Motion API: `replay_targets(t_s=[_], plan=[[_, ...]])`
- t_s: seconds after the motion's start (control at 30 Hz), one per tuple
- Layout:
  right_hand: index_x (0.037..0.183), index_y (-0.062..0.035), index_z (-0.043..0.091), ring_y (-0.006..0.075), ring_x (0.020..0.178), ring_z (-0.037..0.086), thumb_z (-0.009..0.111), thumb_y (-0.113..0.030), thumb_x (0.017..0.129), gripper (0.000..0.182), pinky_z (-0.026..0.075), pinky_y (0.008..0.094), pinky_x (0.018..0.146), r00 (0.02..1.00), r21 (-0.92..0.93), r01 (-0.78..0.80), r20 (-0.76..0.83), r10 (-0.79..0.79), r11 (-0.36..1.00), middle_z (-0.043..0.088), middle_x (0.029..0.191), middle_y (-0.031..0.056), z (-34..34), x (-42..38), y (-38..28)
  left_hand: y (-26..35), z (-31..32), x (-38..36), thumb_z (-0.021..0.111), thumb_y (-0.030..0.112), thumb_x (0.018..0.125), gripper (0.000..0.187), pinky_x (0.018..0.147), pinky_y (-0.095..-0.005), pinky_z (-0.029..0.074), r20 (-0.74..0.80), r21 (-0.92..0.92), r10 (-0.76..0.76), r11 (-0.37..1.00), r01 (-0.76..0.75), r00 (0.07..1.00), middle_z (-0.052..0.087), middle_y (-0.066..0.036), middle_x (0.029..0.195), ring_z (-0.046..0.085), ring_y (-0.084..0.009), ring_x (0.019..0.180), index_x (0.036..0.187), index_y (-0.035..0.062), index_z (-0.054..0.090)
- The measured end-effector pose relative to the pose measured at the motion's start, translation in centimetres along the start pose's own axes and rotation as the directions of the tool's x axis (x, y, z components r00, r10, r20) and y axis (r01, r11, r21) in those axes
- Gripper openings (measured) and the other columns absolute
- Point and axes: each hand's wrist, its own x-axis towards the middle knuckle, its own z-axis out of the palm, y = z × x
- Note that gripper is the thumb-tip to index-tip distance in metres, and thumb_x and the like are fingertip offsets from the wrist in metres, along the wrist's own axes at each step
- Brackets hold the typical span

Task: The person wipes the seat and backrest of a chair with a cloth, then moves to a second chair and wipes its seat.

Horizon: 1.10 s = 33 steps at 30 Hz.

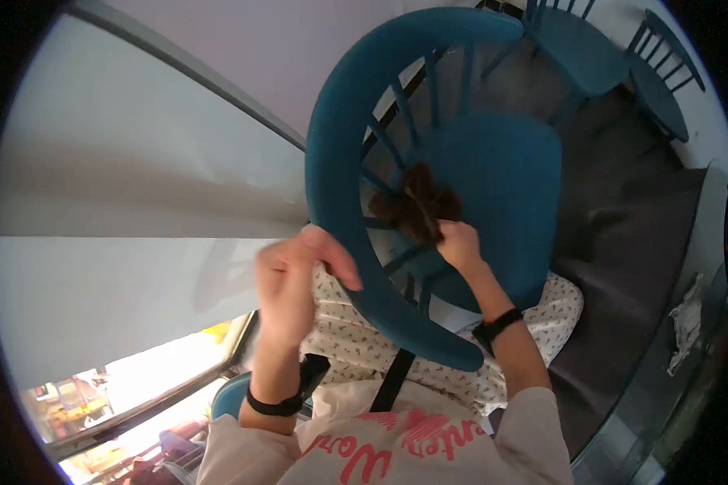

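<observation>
A blue wooden chair [493, 186] with a curved top rail and thin spindles stands in front of me. My left hand [287, 279] is at the rail's left side, its fingers curled over the edge; it is slightly blurred. Inside the curve, my right hand [459, 245] grips a dark brown, crumpled cloth [412, 210] near the spindles at the back of the seat. The fingertips of that hand are partly hidden by the cloth.
A pale wall panel [154, 145] rises close on the left, above a window [154, 372]. More blue chairs [574, 48] stand at the upper right. On the right are a dark grey covering [623, 267], a glass edge and a crumpled whitish rag [686, 323].
</observation>
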Motion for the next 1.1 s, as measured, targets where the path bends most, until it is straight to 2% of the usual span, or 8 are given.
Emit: replay_targets(t_s=[0.17, 0.3, 0.57, 0.7, 0.77, 0.93, 1.0, 1.1], plan=[[0.102, -0.0129, 0.066, 0.0309, 0.098, 0.058, 0.063, -0.008, 0.075, 0.027, 0.051, 0.0433, 0.078, 0.96, -0.171, -0.212, 0.149, 0.238, 0.962, 0.065, 0.097, 0.012, -5.8, -3.9, 2.9, 3.1, -2.0, 2.1, 0.03, 0.028, 0.098, 0.049, 0.057, -0.0283, 0.035, -0.112, -0.129, 0.027, 0.991, -0.042, 0.993, 0.045, -0.007, 0.05, 0.042, -0.0161, 0.054, 0.057, 0.0067, 0.045], [0.107, -0.0102, 0.065, 0.0323, 0.095, 0.058, 0.064, -0.005, 0.075, 0.032, 0.05, 0.0431, 0.082, 0.939, -0.119, -0.283, 0.168, 0.3, 0.952, 0.062, 0.098, 0.0139, -7.7, -7.1, 6.3, 6.4, -3.5, 3.5, 0.032, 0.028, 0.098, 0.041, 0.06, -0.0275, 0.034, -0.057, 0.028, -0.032, 0.999, 0.034, 0.998, 0.043, -0.005, 0.054, 0.041, -0.0156, 0.059, 0.063, 0.0085, 0.044], [0.108, -0.0105, 0.064, 0.0312, 0.1, 0.057, 0.064, -0.006, 0.077, 0.031, 0.052, 0.043, 0.08, 0.926, -0.08, -0.314, 0.195, 0.324, 0.946, 0.062, 0.099, 0.0138, -8.0, -8.2, 6.1, 14.5, -7.8, 13.8, 0.044, 0.023, 0.096, 0.017, 0.077, -0.0268, 0.04, 0.15, 0.161, 0.009, 0.986, -0.033, 0.989, 0.052, 0.001, 0.083, 0.05, -0.0116, 0.087, 0.092, 0.0094, 0.053], [0.111, -0.0112, 0.062, 0.0313, 0.101, 0.056, 0.064, -0.008, 0.078, 0.033, 0.052, 0.0439, 0.08, 0.952, -0.079, -0.242, 0.172, 0.252, 0.967, 0.063, 0.101, 0.0124, -8.1, -8.4, 6.2, 11.6, -6.6, 21.1, 0.046, 0.029, 0.095, 0.029, 0.095, -0.0301, 0.039, -0.082, 0.213, 0.066, 0.976, -0.047, 0.994, 0.057, -0.005, 0.115, 0.051, -0.0167, 0.111, 0.114, 0.0091, 0.055], [0.116, -0.0129, 0.059, 0.0309, 0.102, 0.056, 0.064, -0.007, 0.078, 0.039, 0.053, 0.0438, 0.081, 0.951, -0.037, -0.236, 0.195, 0.239, 0.971, 0.063, 0.101, 0.0127, -7.3, -8.6, 7.0, 7.6, -4.4, 22.5, 0.047, 0.037, 0.094, 0.04, 0.103, -0.0356, 0.034, 0.128, 0.402, 0.096, 0.905, -0.14, 0.987, 0.053, -0.008, 0.126, 0.046, -0.0218, 0.12, 0.122, 0.0086, 0.052], [0.119, -0.0138, 0.057, 0.0314, 0.099, 0.056, 0.064, -0.006, 0.076, 0.044, 0.052, 0.0443, 0.08, 0.96, 0.088, -0.269, 0.11, 0.259, 0.959, 0.062, 0.101, 0.0122, -6.7, -9.8, 6.4, 2.6, 2.5, 23.1, 0.058, 0.042, 0.087, 0.056, 0.094, -0.0352, 0.041, 0.048, 0.688, 0.029, 0.724, -0.054, 0.998, 0.057, -0.018, 0.115, 0.053, -0.0256, 0.111, 0.124, 0.0016, 0.047], [0.119, -0.0154, 0.057, 0.0321, 0.1, 0.055, 0.063, -0.005, 0.074, 0.047, 0.051, 0.0436, 0.08, 0.969, 0.111, -0.247, 0.051, 0.243, 0.963, 0.061, 0.104, 0.012, -6.0, -9.6, 6.4, 1.6, 2.2, 24.0, 0.059, 0.044, 0.085, 0.062, 0.085, -0.0359, 0.047, 0.158, 0.916, 0.052, 0.365, -0.166, 0.986, 0.06, -0.022, 0.106, 0.06, -0.0282, 0.098, 0.125, -0.0023, 0.045], [0.126, -0.0057, 0.05, 0.031, 0.106, 0.054, 0.067, -0.004, 0.074, 0.055, 0.05, 0.0432, 0.086, 0.921, 0.141, -0.344, 0.242, 0.304, 0.928, 0.059, 0.109, 0.0134, -8.1, -8.8, 5.6, 1.4, 1.0, 24.5, 0.058, 0.045, 0.085, 0.064, 0.079, -0.037, 0.05, 0.295, 0.853, -0.026, 0.457, -0.252, 0.955, 0.062, -0.024, 0.1, 0.064, -0.0302, 0.089, 0.125, -0.0029, 0.044]])
